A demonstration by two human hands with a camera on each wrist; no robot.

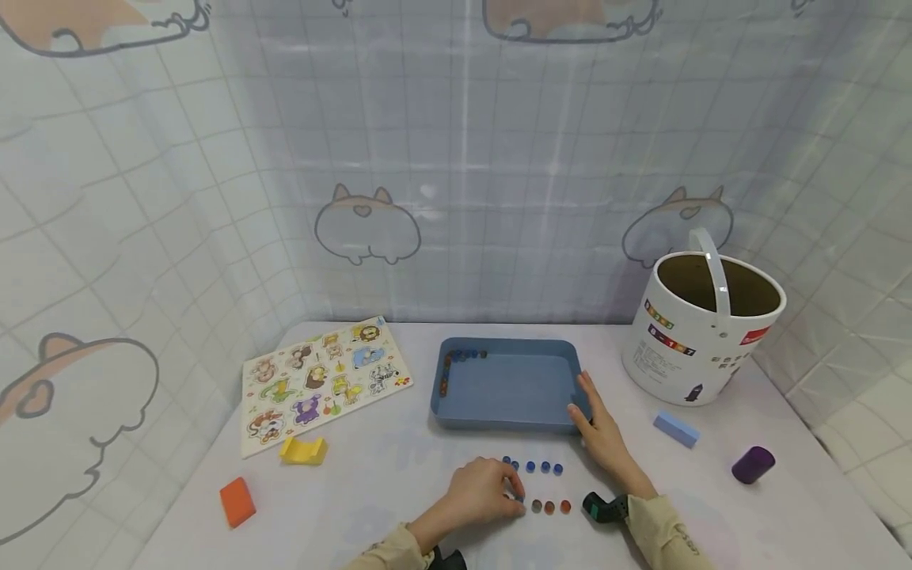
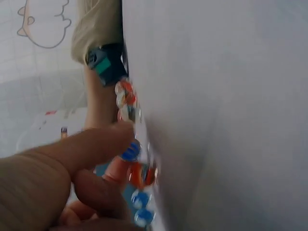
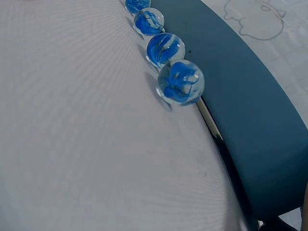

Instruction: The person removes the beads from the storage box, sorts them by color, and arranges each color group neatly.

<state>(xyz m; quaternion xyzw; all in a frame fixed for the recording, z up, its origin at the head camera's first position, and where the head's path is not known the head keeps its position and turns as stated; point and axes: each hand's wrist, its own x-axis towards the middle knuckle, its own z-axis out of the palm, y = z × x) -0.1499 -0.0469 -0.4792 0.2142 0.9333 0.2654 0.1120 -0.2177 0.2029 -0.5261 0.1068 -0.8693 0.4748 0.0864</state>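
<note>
My left hand [image 1: 482,492] is low over the table and pinches a blue marble [image 2: 130,150] between thumb and finger. Right of its fingertips, reddish and dark marbles [image 1: 549,507] stand in a short row. Farther back runs a row of blue marbles [image 1: 545,467], seen close up as clear glass with blue swirls [image 3: 181,82] in the right wrist view. My right hand [image 1: 606,435], fingers extended, rests at the right front corner of a blue tray [image 1: 513,425]. Inside the tray, small marbles [image 1: 446,372] line the left wall and part of the back wall.
A white bucket [image 1: 663,356] with a handle stands at the back right. Near it lie a light blue block [image 1: 676,429] and a purple cylinder [image 1: 753,465]. An animal puzzle board [image 1: 285,380], a yellow arched block [image 1: 303,451] and an orange block [image 1: 237,502] lie on the left.
</note>
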